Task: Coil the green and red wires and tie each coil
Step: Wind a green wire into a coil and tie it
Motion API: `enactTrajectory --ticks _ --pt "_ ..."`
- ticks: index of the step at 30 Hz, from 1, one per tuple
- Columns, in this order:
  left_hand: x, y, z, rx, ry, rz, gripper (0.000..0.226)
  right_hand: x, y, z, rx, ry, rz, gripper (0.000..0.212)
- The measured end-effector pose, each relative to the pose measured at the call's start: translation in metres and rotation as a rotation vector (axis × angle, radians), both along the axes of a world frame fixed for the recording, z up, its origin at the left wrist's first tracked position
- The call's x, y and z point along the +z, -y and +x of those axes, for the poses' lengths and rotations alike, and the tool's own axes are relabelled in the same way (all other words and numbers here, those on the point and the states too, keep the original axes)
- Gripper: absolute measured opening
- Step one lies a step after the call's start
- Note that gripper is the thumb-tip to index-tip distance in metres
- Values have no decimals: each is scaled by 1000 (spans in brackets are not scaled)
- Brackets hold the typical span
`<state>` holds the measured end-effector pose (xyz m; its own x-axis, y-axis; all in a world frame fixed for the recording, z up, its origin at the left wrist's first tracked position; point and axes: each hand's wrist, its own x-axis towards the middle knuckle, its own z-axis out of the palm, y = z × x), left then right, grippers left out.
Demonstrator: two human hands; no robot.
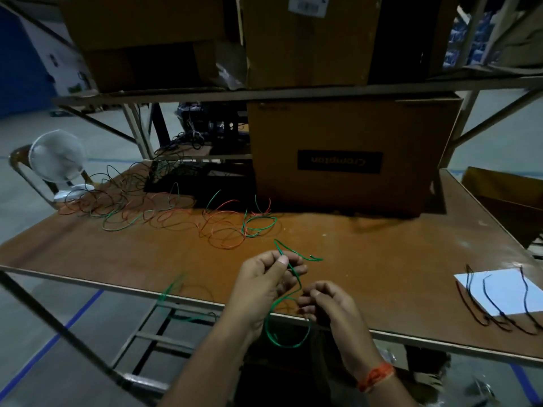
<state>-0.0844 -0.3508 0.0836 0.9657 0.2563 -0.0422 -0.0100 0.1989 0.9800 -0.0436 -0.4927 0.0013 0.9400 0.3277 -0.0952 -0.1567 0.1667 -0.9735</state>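
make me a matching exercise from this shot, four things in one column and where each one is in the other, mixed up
Things:
1. green wire
2. white fan
3. white sheet
4. cardboard box

Places:
A. back of the table, middle
B. off the table's far left corner
C. right side of the table, under dark wires
D. in the hands at the near table edge

Pairs: 1-D, 2-B, 3-C, 4-A

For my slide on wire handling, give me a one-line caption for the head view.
Left hand pinches a green wire looping toward the right hand, loose red and green wires behind.
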Motion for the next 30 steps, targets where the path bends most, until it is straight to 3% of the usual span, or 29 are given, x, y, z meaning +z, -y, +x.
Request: enactTrajectory --ticks 4,12,15,20,25,30 --pt "3 -3 8 39 -11 40 20 13 -2 2 93 150 -31 10" --pt "9 -19 16 -31 -8 6 16 21 -21 22 -74 399 -324 19" --pt "9 -29 18 -59 -4 1 17 22 -31 26 -46 387 -353 8" --pt "13 -52 23 -47 29 13 18 31 -53 24 105 342 -265 13" --pt "9 -75 27 32 16 63 21 43 -65 23 -101 422 -206 22" --pt "-6 -94 27 202 5 185 19 50 -65 28 -203 378 -197 24"
